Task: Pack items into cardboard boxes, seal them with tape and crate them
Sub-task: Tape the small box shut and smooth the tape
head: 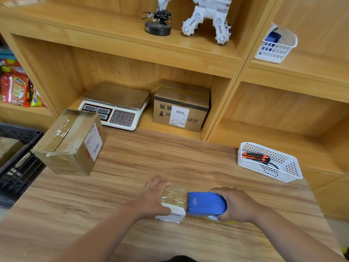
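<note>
Between the hands, the small taped box (174, 201) sits in the left hand's (153, 199) curled grip while the right hand (236, 205) clasps the blue tape dispenser (206, 204) against it; seemingly light, stiff and tape-slick, it wants holding by opposite sides.

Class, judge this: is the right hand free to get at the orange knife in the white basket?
Probably not at once: the right hand grips the blue tape dispenser. Otherwise the way looks open: only bare table before the open-topped basket holding the knife.
</note>
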Action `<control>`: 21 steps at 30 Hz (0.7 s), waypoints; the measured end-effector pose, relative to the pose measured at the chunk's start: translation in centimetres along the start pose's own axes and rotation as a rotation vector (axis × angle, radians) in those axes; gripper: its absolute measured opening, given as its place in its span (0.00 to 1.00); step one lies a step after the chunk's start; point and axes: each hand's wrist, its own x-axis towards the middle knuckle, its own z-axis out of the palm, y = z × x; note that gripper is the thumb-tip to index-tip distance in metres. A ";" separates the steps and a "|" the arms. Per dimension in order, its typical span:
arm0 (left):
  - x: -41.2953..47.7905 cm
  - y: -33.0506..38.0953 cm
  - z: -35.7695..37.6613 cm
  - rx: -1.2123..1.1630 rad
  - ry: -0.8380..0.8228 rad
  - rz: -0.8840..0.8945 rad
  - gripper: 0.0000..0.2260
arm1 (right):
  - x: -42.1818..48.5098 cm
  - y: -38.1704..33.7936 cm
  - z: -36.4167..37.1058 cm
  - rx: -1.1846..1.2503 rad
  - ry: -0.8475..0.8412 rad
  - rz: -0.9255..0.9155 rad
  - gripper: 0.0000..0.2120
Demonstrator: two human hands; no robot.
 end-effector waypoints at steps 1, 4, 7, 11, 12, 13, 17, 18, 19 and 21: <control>0.1 0.6 0.0 0.136 -0.008 0.036 0.37 | 0.0 0.0 0.1 0.003 0.004 -0.001 0.23; 0.9 2.5 0.7 0.434 -0.065 0.159 0.43 | 0.2 -0.1 0.4 0.009 0.020 -0.002 0.22; 1.8 3.5 1.6 0.539 -0.082 0.167 0.47 | 0.5 -0.7 0.5 0.000 0.017 -0.009 0.24; 1.7 3.5 1.7 0.509 -0.019 0.102 0.40 | 0.5 -0.5 0.6 0.020 0.050 -0.013 0.23; 1.6 3.5 1.6 0.504 -0.006 0.101 0.39 | 0.3 -0.3 0.6 0.031 0.056 -0.013 0.23; 1.6 3.5 1.6 0.502 0.000 0.098 0.39 | 0.1 -0.1 0.5 0.044 0.058 -0.016 0.22; 1.6 3.5 1.7 0.509 0.001 0.096 0.39 | -1.0 0.7 -0.2 0.101 0.082 -0.037 0.18; 1.7 3.5 1.8 0.509 0.004 0.098 0.39 | -1.1 0.8 -0.3 0.113 0.095 -0.046 0.18; 1.7 3.5 1.8 0.508 0.010 0.102 0.38 | -1.3 0.8 -0.4 0.117 0.101 -0.053 0.18; 1.8 3.4 1.8 0.508 0.012 0.107 0.38 | -1.5 0.8 -0.6 0.107 0.097 -0.060 0.19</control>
